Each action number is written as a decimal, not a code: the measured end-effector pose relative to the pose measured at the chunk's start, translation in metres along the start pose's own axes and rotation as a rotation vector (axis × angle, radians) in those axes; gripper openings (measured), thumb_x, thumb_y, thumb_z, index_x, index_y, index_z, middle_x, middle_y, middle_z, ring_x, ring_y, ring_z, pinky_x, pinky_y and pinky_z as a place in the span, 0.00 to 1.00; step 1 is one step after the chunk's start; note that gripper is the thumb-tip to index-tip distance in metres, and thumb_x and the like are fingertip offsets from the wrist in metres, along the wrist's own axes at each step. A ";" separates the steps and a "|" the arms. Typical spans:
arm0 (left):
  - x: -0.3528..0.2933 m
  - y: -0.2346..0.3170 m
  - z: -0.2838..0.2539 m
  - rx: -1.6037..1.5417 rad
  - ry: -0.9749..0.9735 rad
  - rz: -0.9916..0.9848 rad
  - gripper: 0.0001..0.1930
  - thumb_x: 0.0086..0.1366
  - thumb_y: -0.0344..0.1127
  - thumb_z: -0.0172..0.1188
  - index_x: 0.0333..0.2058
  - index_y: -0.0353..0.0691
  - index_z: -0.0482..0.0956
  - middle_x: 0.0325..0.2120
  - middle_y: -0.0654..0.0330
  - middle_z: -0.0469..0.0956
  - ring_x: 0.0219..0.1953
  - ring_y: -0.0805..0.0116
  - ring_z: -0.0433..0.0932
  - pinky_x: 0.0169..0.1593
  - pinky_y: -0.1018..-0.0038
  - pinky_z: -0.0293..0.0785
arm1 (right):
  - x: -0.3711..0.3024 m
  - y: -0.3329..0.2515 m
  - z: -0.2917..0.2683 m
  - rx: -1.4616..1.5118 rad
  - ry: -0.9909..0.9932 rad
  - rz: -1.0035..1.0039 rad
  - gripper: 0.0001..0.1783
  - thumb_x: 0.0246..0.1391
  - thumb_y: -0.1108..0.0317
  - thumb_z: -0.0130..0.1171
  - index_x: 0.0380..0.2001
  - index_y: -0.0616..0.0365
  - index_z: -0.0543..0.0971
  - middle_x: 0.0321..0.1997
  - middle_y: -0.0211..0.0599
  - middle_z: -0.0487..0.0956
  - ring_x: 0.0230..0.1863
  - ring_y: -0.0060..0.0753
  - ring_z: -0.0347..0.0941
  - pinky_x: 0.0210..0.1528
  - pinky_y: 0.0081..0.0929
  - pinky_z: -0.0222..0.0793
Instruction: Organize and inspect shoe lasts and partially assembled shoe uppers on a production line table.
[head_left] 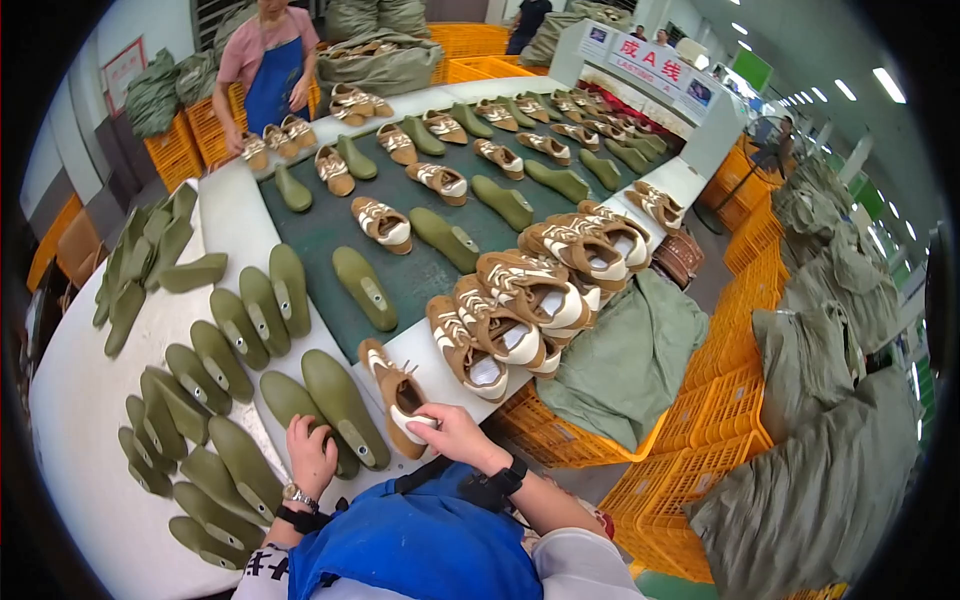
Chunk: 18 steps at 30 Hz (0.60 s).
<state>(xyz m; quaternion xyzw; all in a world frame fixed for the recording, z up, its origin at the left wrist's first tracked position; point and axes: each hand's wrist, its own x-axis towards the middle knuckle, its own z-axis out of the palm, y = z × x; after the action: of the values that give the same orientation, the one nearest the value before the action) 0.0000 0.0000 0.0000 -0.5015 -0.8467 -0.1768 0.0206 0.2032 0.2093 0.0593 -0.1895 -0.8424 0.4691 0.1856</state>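
My right hand (458,436) pinches the white heel of a brown sneaker (388,385), which stands on the white table edge with its toe pointing away from me. To its left, my left hand (312,455) has its fingers curled over the near end of a green shoe last (290,395). Another green shoe last (335,390) lies between that one and the sneaker. The palm side of my left hand is hidden. Stacked brown and white sneakers (500,320) sit just right of my right hand.
More green lasts (240,465) crowd the white table (70,400) on the left. Sneakers and lasts stand in rows on a dark green belt (320,250). Orange crates (700,420) and grey-green sacks (800,480) line the right. A person in a blue apron (272,80) stands far left.
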 end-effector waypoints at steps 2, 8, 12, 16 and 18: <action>0.005 -0.009 -0.009 -0.054 -0.013 -0.006 0.14 0.62 0.38 0.56 0.45 0.41 0.76 0.50 0.54 0.70 0.54 0.56 0.66 0.59 0.59 0.59 | 0.009 -0.035 -0.006 0.605 -0.107 0.348 0.13 0.57 0.61 0.55 0.40 0.59 0.77 0.24 0.28 0.76 0.15 0.16 0.66 0.17 0.15 0.63; 0.022 -0.013 -0.037 -1.463 0.102 -0.555 0.31 0.67 0.58 0.41 0.56 0.38 0.63 0.49 0.57 0.72 0.51 0.63 0.70 0.57 0.68 0.62 | -0.005 -0.051 -0.033 0.563 -0.330 -0.043 0.09 0.53 0.64 0.59 0.30 0.60 0.76 0.22 0.30 0.74 0.19 0.18 0.67 0.20 0.19 0.63; 0.030 -0.003 -0.074 -1.746 -0.013 -0.482 0.34 0.65 0.63 0.41 0.60 0.42 0.57 0.55 0.55 0.67 0.55 0.60 0.67 0.57 0.62 0.63 | -0.003 -0.058 -0.033 0.371 -0.344 -0.291 0.14 0.50 0.63 0.61 0.21 0.62 0.72 0.20 0.39 0.70 0.20 0.38 0.67 0.24 0.27 0.63; 0.029 0.005 -0.087 -1.844 0.042 -0.428 0.32 0.66 0.58 0.44 0.60 0.42 0.57 0.55 0.53 0.67 0.57 0.59 0.66 0.59 0.61 0.62 | 0.005 -0.067 -0.044 0.136 -0.343 -0.418 0.16 0.50 0.58 0.60 0.18 0.58 0.73 0.20 0.37 0.72 0.23 0.45 0.72 0.23 0.32 0.66; 0.034 0.007 -0.088 -1.908 0.117 -0.417 0.31 0.66 0.53 0.47 0.60 0.38 0.58 0.54 0.52 0.68 0.57 0.59 0.66 0.60 0.63 0.60 | 0.007 -0.064 -0.046 0.002 -0.344 -0.486 0.15 0.48 0.58 0.63 0.19 0.56 0.73 0.20 0.35 0.73 0.22 0.42 0.72 0.23 0.29 0.68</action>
<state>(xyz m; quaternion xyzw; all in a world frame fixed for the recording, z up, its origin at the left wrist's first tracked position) -0.0232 0.0039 0.0921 -0.1382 -0.4174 -0.8122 -0.3834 0.2102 0.2148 0.1385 0.1004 -0.8816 0.4370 0.1473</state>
